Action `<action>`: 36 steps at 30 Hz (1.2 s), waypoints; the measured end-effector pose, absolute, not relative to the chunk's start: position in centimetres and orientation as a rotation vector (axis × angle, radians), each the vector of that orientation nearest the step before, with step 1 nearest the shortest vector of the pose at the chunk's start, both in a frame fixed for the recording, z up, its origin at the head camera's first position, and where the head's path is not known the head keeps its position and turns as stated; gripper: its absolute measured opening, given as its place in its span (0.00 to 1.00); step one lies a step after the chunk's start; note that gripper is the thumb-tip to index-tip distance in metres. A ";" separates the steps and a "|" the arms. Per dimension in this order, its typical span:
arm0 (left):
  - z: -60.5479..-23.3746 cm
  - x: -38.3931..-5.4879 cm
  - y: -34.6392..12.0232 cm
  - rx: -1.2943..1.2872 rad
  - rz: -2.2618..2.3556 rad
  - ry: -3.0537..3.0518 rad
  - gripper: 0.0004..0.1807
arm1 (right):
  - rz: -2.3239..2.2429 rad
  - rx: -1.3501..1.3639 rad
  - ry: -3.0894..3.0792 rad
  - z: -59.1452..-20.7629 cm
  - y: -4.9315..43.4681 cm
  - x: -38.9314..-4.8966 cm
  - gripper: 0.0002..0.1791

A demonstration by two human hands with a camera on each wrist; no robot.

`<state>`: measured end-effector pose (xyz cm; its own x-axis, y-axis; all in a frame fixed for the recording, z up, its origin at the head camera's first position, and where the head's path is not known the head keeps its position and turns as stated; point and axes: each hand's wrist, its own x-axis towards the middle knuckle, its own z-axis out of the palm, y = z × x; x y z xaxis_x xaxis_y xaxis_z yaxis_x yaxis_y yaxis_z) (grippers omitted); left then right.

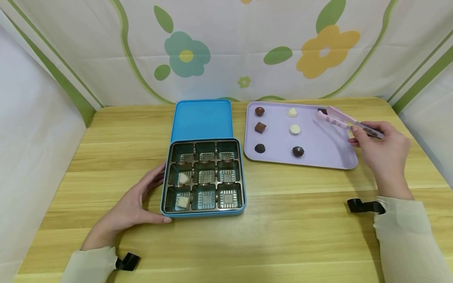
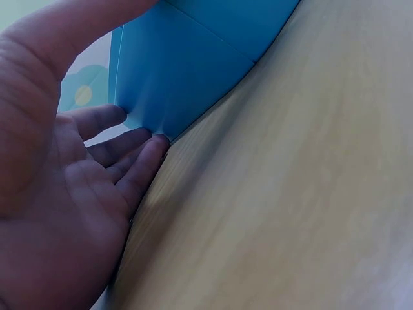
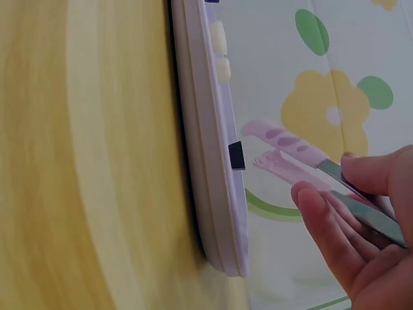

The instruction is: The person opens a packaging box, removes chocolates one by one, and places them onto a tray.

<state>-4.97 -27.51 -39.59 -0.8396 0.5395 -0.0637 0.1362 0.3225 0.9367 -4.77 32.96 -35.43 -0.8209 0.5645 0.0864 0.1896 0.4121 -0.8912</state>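
Observation:
My right hand (image 1: pixel 387 151) holds tongs (image 1: pixel 337 119) with pink tips and grey handles, pinched between thumb and fingers. The tongs' tips are spread apart beside a dark square chocolate (image 1: pixel 322 111) at the tray's far right. In the right wrist view, the dark chocolate (image 3: pixel 237 155) stands clear of the tips. A blue tin (image 1: pixel 203 214) with a divided insert sits left of the tray. Two pale chocolates lie in its left column: one (image 1: pixel 183 178) in the middle compartment, another (image 1: pixel 183 202) in the near one. My left hand (image 1: pixel 132 206) rests its extended fingertips and thumb against the tin's left side and near-left corner.
The lilac tray (image 1: pixel 332 157) carries several other brown, white and dark chocolates, among them a round dark one (image 1: pixel 298 151). Behind the tin lies its blue lid (image 1: pixel 202 120). A floral cloth (image 1: pixel 226 67) hangs along the table's back edge.

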 end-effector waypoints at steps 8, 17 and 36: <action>-39.8 -5.0 -27.6 0.621 1.522 2.235 0.74 | 1.360 -0.732 -2.346 -35.7 32.7 -5.5 0.10; -39.9 -4.9 -27.6 0.618 1.518 2.245 0.74 | 1.324 -0.768 -2.383 -36.0 33.2 -5.7 0.05; -39.7 -5.0 -27.6 0.625 1.510 2.255 0.74 | 1.387 -0.777 -2.217 -34.5 33.0 -4.6 0.10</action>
